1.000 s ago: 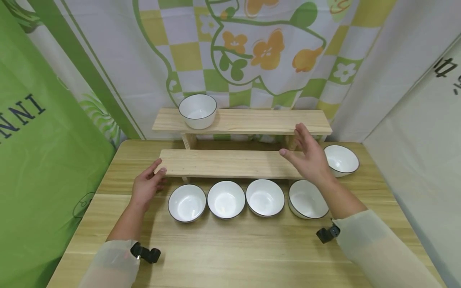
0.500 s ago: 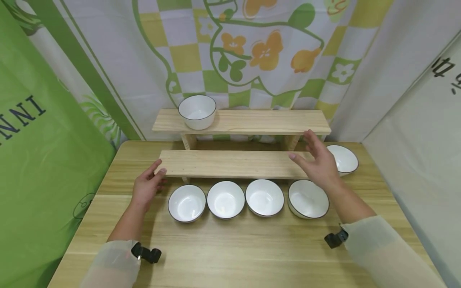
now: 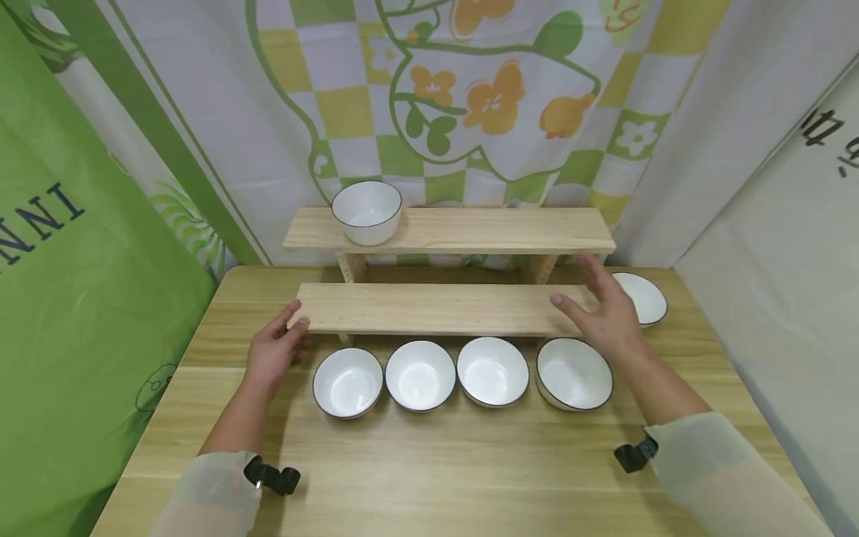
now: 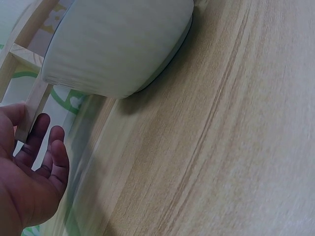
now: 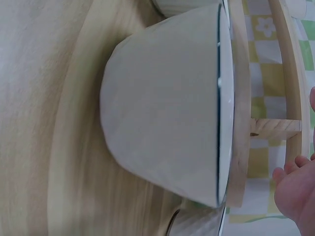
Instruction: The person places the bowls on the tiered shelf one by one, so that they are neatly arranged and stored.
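Stand: a pale wooden two-tier stand rests on a light wood-grain table; its long rectangular upper board lies behind and above its long rectangular lower board.
Left hand: the bare left hand is at the stand's left end, holding the end of the lower board in a narrow grip, thumb on one side and fingers on the other.
Right hand: the bare right hand is at the stand's right end, thumb and fingers spread wide, holding nothing; whether it touches the wood cannot be told.
Front row: in front of the stand, four round white dark-rimmed bowls sit mouth up, namely first bowl, second bowl, third bowl and fourth bowl, counted from the stand's left; a small gap parts the last two.
Upper bowl: a round white dark-rimmed upper bowl sits upright near the left end of the stand's upper board.
Side bowl: a round white dark-rimmed side bowl, partly hidden by the right hand, lies just beyond the stand's right end.
Backdrop: a green, white and yellow patterned cloth hangs behind the stand.
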A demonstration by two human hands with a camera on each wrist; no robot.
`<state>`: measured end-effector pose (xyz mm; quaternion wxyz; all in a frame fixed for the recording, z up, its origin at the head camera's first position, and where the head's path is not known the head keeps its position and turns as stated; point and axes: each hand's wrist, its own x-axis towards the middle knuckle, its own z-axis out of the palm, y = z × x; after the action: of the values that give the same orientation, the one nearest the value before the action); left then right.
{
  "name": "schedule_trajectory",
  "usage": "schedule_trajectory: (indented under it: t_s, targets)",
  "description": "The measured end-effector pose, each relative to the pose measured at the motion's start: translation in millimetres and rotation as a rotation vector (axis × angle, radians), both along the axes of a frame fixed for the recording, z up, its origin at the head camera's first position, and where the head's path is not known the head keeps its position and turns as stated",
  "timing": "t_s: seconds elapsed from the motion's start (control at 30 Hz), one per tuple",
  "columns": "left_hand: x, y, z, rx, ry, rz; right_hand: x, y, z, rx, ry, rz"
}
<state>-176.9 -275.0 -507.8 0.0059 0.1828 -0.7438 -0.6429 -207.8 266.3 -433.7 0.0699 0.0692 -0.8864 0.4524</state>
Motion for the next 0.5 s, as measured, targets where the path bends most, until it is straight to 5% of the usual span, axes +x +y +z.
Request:
schedule_trajectory:
  t_s: [0.5]
  targets:
    - [-0.2,0.3,-1.1,-0.002,0.003,0.003,1.2,33.5,-17.2,0.120,-0.064,-0.127]
